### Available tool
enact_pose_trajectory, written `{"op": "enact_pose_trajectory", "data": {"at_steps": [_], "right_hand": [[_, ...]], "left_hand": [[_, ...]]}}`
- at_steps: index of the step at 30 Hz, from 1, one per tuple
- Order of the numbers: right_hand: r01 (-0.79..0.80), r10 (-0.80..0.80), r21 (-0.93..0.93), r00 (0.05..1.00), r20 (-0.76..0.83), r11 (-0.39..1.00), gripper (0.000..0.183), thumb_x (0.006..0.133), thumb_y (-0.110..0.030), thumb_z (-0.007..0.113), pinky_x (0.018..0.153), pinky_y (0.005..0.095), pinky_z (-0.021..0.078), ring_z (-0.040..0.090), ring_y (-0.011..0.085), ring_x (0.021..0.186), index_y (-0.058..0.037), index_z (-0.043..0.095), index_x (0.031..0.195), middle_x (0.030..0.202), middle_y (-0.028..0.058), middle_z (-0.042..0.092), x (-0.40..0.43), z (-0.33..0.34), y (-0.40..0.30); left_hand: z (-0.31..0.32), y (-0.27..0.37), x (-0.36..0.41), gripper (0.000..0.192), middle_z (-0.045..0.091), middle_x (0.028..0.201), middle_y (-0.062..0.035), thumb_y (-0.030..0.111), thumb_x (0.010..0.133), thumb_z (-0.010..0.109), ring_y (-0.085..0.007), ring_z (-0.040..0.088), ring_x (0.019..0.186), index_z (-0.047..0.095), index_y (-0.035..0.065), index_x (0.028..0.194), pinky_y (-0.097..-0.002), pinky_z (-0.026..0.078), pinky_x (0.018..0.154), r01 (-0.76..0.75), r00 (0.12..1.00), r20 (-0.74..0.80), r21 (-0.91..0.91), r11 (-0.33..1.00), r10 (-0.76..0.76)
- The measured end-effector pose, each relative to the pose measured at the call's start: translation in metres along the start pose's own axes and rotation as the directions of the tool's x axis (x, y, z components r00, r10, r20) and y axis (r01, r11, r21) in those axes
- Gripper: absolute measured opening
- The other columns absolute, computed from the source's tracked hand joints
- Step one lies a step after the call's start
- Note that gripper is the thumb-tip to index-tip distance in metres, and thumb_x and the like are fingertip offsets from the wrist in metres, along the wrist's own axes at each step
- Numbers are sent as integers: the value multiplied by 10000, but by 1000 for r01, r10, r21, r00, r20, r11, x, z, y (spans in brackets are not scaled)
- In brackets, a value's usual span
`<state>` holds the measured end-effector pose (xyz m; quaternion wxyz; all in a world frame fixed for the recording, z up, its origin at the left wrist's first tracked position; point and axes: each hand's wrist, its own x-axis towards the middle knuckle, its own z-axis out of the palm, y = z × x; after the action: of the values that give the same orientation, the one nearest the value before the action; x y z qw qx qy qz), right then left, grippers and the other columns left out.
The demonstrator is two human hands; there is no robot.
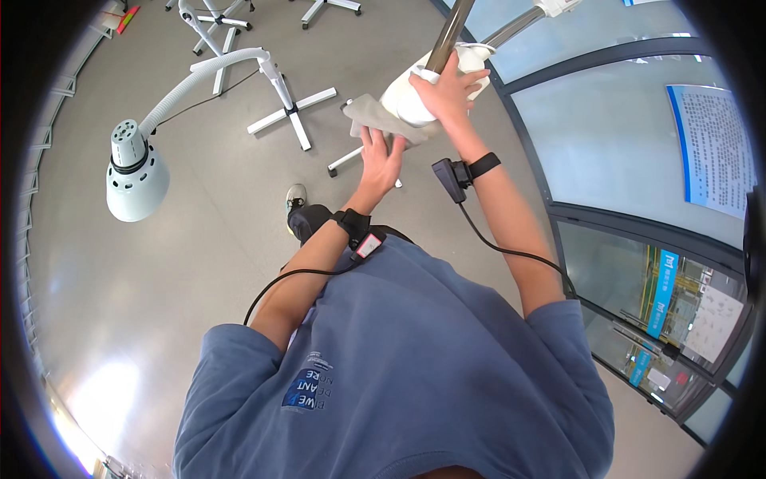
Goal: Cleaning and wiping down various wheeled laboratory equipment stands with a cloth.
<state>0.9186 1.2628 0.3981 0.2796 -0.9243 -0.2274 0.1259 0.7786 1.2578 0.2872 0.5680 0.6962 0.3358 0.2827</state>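
My right hand grips a white rounded housing, close to where a shiny metal tube enters it. The thumb and fingers of that hand are spread over the white casing. Below and to the left, my left hand holds a grey cloth against the lower end of the housing. Part of the cloth folds down over my left fingertips and hides them. A second metal tube runs from the housing towards the upper right.
On the left, a white lamp head hangs from a flexible gooseneck. White wheeled stand bases stand on the grey floor. Framed glass panels rise at the right. Cables run from devices strapped to both wrists.
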Motion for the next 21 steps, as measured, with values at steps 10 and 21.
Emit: {"op": "enact_pose_trajectory", "data": {"at_steps": [10, 21], "right_hand": [[164, -164, 4, 986, 42, 987, 945, 657, -381, 705, 940, 706, 155, -156, 551, 1288, -221, 168, 1418, 1369, 408, -163, 1, -11, 26], [588, -568, -44, 796, 209, 808, 933, 587, -307, 700, 998, 516, 294, 189, 468, 1315, -189, 267, 1406, 1407, 382, -10, 10, -41, 75]], "left_hand": [[-2, 4, 32, 780, 314, 1329, -287, 302, 714, 634, -415, 316, 1225, 280, -59, 1308, -467, 256, 1023, -350, 929, 128, -4, 937, 348], [60, -4, 56, 531, 283, 1424, -207, 160, 880, 385, -354, 232, 1332, 290, -20, 1370, -396, 171, 1096, -354, 935, -91, -258, 899, 343]]}}
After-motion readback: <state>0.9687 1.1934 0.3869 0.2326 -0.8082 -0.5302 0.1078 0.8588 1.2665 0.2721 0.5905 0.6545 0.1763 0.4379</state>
